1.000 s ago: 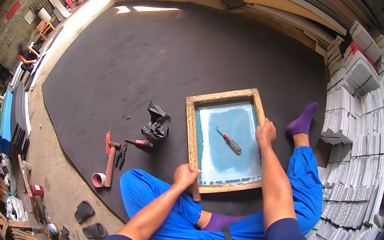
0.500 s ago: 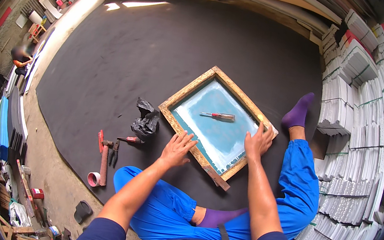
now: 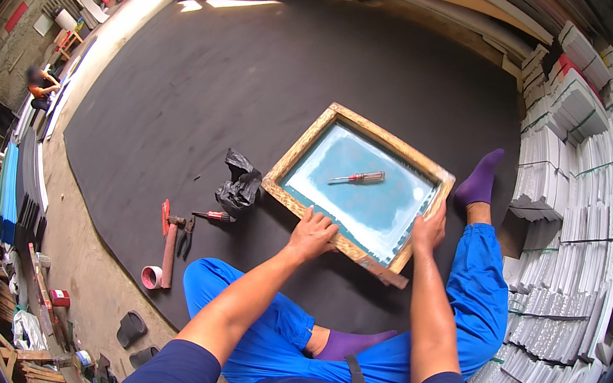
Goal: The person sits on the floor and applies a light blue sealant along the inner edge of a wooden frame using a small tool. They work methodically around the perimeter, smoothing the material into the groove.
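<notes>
A wooden screen-printing frame (image 3: 396, 143) with blue-green mesh (image 3: 353, 151) lies in front of me, turned at an angle. My left hand (image 3: 312, 236) grips its near rail, thumb over the inner edge and fingers partly hidden beneath. On the right rail, close to the right corner, my right hand (image 3: 429, 228) is wrapped round the wood. A screwdriver (image 3: 358, 177) with a clear and red handle rests loose on the mesh, its tip pointing left. A flat strip of wood (image 3: 384, 273) juts from the frame's near corner.
Left of the frame lie a crumpled black plastic bag (image 3: 239, 185), a red-handled tool (image 3: 214, 215), pliers (image 3: 186, 239), a hammer (image 3: 170, 251) and a tape roll (image 3: 151, 277). Bundled white sheets (image 3: 575, 247) are stacked at right. Another person (image 3: 42, 86) sits far left.
The frame has turned counterclockwise, its right corner swinging away from me. The screwdriver on it has tilted too. My left hand has gone from spread fingers to a grip on the near rail.
</notes>
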`<state>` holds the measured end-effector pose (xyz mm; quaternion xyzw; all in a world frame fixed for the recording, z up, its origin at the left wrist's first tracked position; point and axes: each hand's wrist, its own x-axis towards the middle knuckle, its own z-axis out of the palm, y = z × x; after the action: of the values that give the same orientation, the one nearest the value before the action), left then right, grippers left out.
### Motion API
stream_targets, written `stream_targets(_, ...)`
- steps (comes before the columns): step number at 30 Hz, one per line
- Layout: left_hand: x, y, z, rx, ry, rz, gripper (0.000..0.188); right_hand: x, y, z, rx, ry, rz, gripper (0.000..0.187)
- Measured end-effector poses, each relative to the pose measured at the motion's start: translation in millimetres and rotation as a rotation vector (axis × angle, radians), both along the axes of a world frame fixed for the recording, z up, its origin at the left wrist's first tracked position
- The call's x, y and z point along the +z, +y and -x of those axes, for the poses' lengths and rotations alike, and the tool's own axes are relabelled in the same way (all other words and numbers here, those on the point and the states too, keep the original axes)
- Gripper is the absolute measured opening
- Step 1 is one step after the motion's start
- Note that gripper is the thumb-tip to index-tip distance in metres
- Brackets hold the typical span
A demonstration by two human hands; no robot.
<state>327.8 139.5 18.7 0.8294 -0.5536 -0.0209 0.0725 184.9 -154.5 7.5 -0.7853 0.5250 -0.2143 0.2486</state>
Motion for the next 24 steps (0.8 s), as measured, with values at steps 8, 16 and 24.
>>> stream_targets(8, -11.0, -65.5, 51.4, 0.253, 0.078, -0.014, 0.063, -45.2, -100.3, -19.8, 0.335, -0.402, -0.346, 0.087)
stream_targets(16, -13.4, -5.4, 17.4, 0.232, 0.003, 0.039, 0.059, 2.9, -1.1, -1.1, 0.186, 0.254, -0.057, 0.069)
stream_targets(24, -12.9, -29.6, 17.2, 0.358, 0.045, 0.15, 0.05, -3.5, -45.8, -32.2, 0.291, 0.127, -0.059, 0.057)
